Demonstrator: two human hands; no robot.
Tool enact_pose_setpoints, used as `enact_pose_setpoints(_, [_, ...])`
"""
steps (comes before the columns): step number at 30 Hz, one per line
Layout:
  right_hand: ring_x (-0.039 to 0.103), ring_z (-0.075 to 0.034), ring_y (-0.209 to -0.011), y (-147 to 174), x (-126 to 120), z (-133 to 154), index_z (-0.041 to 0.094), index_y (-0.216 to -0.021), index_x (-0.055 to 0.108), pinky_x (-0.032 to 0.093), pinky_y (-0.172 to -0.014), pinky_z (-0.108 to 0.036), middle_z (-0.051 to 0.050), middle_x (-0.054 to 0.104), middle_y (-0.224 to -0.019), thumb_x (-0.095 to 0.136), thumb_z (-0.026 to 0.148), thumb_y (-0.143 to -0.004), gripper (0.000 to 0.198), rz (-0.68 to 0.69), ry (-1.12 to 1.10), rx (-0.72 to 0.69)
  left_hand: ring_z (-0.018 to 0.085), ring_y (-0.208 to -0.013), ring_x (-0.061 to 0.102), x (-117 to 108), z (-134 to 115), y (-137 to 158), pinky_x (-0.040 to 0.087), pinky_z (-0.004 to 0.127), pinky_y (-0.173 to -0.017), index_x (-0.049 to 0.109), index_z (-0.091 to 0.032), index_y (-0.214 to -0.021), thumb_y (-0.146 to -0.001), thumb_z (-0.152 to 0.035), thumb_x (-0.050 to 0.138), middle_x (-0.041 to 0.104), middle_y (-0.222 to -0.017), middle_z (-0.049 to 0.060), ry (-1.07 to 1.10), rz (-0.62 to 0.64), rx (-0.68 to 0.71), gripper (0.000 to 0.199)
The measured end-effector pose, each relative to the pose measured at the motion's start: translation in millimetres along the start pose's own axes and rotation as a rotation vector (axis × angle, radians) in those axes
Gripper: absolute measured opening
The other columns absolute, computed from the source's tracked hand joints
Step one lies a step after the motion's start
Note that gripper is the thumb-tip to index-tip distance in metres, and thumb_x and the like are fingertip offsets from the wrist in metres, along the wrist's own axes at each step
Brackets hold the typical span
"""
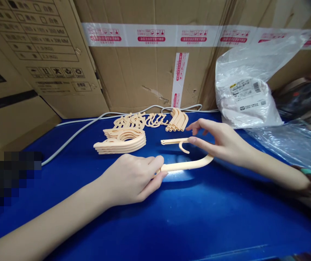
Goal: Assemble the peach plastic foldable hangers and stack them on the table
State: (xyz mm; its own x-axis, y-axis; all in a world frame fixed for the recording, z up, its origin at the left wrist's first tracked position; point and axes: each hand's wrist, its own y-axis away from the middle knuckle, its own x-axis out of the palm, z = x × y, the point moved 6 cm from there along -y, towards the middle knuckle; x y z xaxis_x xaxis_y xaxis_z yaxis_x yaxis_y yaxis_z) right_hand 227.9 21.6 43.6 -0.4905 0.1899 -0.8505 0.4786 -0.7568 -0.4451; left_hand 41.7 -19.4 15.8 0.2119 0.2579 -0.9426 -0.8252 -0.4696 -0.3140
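Note:
My left hand (136,177) is closed in a pinch round the left end of a cream plastic hanger arm (185,165). The arm runs right and bends up beneath my right hand (217,141), where its far end is hidden. Thumb and fingers of that right hand are apart, the thumb tip against the end of a straight hanger piece with a hook (174,141). I cannot tell whether these two pieces are joined. Left of them lies a stack of folded hangers (121,143). Behind are loose hanger hooks (155,119) and a pile of curved hanger arms (177,120).
Large cardboard boxes (133,72) wall off the back and left of the blue table (155,224). A white cable (70,141) runs along the rear edge. At the right stand a white plastic bag (248,98) with labels and some clear plastic film (294,145).

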Motion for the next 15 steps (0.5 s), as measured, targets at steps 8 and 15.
enact_pose_setpoints(8, [0.054, -0.012, -0.060, 3.3, 13.1, -6.4, 0.021, -0.090, 0.052, 0.037, -0.057, -0.025, 0.002, 0.061, -0.071, 0.054, 0.037, -0.090, 0.016, 0.163, -0.073, 0.046, 0.013, -0.047, 0.051, 5.1, 1.4, -0.3, 0.022, 0.027, -0.045, 0.039, -0.021, -0.076, -0.094, -0.025, 0.031, 0.052, -0.057, -0.004, 0.018, 0.037, -0.008, 0.021])
enact_pose_setpoints(15, [0.052, -0.011, -0.058, 4.0, 12.8, -6.5, 0.022, -0.090, 0.051, 0.035, -0.057, -0.024, 0.003, 0.059, -0.070, 0.053, 0.034, -0.092, 0.012, 0.173, -0.029, 0.058, 0.012, -0.050, 0.048, 5.7, -1.3, -2.3, 0.028, 0.026, -0.049, 0.038, -0.021, -0.076, -0.095, -0.024, 0.034, 0.051, -0.062, -0.006, 0.237, 0.168, 0.028, 0.020])
